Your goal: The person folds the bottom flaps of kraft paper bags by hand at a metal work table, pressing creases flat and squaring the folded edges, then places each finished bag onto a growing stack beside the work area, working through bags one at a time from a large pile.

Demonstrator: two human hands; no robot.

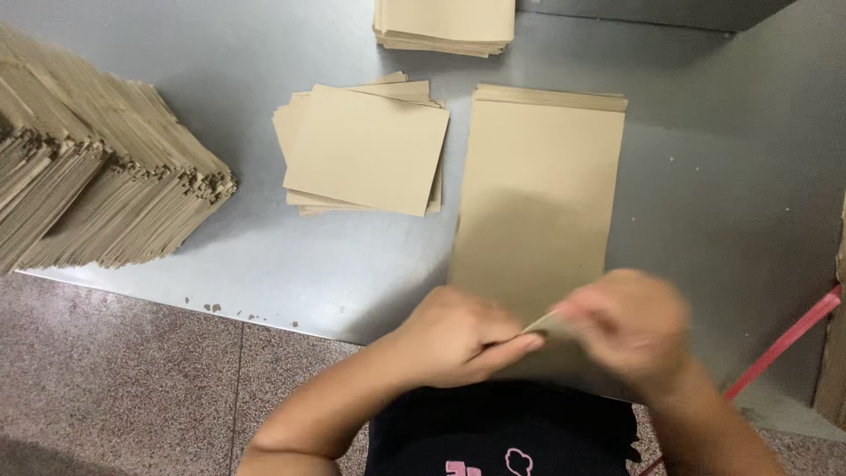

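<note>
A tall stack of tan paper sheets is lying on the grey metal desk, directly in front of the person, with its long side running away from them. The sheets are plain, matte and brownish-beige, with no print showing; the far edge of the stack is showing several thin layers slightly fanned. At the near end, both hands are meeting over the stack's closest edge. The left hand is curling its fingers and pinching the near edge of the top sheet, which is lifting slightly off the pile there. The right hand is blurred, so its exact grip is hard to read, but it is closing on the same lifted edge, just beside the left hand and touching the paper.

To the left of the tall stack, and apart from it, a smaller pile of folded tan sheets is resting on the desk, loosely squared, with corners sticking out underneath. A third pile of the same paper is sitting at the far edge, partly cut off by the frame. At the far left, a large heap of tan paper pieces is leaning in slanted rows. A red strap is running diagonally at the right, beside the desk.
</note>
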